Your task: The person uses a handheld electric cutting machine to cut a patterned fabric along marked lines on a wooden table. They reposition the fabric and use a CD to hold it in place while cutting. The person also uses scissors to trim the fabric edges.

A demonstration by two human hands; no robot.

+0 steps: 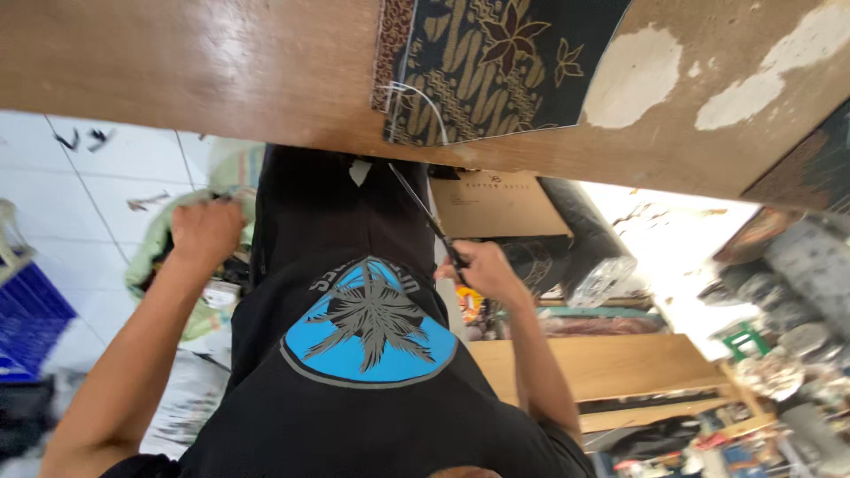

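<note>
From the head view, my right hand (478, 268) grips the scissors (429, 219), blades pointing up toward the patterned cloth (496, 66) lying on the wooden tabletop (221, 71). My left hand (205, 232) is closed on a green bag (164, 239) below the tabletop's edge.

A tabletop (221, 71) runs across the top of the view, with a piece of cloth (496, 62) lying on it near its edge. Below that edge, the left hand (205, 232) rests in a bag (168, 257) on the floor, to the left of the person's body. The right hand (482, 270) holds scissors (425, 217) pointing up toward the cloth. Behind it stands what seems a cardboard box (496, 204), with rolls (593, 257) stacked to the right.
</note>
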